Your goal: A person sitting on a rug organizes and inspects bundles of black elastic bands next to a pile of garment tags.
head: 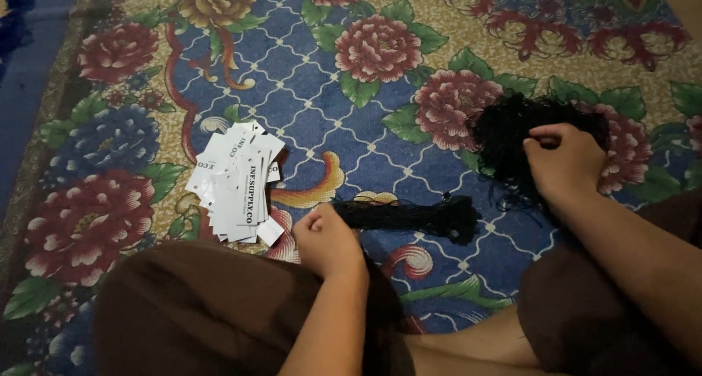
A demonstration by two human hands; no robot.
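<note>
While both hands pinch black strings [537,138], white tags [238,182] left, open carpet [329,91] beyond

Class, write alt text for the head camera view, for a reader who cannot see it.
Seen from above, a seated person's left hand grips one end of a bundle of black strings while the right hand picks at a loose tangle of black strings. A pile of white paper tags lies to the left on a floral carpet.

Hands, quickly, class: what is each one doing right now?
Left hand: closed on the black string bundle.
Right hand: fingers pinched in the loose black string pile.
</note>
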